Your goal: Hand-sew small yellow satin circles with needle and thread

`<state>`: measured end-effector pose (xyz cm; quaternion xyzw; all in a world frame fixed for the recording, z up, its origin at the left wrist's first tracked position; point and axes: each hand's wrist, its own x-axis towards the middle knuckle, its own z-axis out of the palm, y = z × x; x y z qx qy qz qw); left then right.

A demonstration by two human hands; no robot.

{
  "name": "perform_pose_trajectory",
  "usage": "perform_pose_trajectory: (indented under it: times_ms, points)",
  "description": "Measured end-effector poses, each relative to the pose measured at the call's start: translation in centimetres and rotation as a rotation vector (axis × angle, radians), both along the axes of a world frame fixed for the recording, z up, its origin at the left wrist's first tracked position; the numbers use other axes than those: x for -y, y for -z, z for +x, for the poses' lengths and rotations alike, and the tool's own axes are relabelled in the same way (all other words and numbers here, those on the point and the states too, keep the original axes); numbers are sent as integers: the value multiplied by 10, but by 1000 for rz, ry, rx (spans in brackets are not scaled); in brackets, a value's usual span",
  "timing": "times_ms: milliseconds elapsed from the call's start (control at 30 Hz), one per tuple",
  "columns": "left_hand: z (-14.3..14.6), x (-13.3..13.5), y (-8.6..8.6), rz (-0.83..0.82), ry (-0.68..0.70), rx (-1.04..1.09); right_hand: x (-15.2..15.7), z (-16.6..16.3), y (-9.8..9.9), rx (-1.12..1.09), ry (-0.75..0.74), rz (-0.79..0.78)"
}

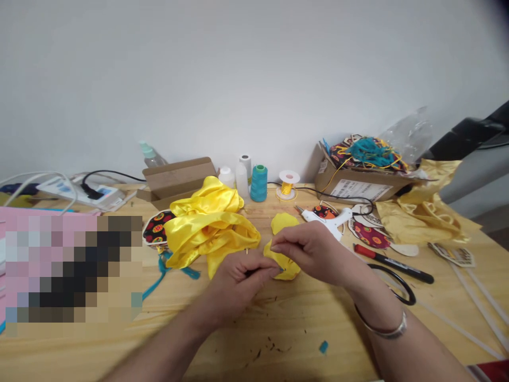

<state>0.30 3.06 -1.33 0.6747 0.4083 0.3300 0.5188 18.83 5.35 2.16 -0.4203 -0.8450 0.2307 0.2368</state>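
Note:
Both my hands meet at the middle of the wooden table (254,329) over a small bunched piece of yellow satin fabric (283,223). My left hand (238,278) is closed, its fingers pinched on a thin dark needle-like thing beside the yellow piece. My right hand (314,249) is closed too, pinching the top of the yellow piece; a silver bangle (384,329) sits on that wrist. A bigger heap of yellow satin (210,223) lies just left of my hands.
Thread cones (258,183) and a gold wire spool (288,185) stand at the wall. A cardboard box (358,183) of scraps, gold fabric (429,212), a glue gun (330,217), a red-and-black pen (393,263) and black scissors (397,284) lie right. A power strip (79,191) sits back left.

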Motion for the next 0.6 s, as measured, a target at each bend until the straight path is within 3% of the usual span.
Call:
perform_pose_trajectory:
  times_ms: [267, 600]
  points:
    - [-3, -5, 4, -216, -354, 322, -8, -3, 10, -144, -10, -191]
    - [0, -8, 2, -223, -495, 239, 6, -13, 5, -60, -41, -115]
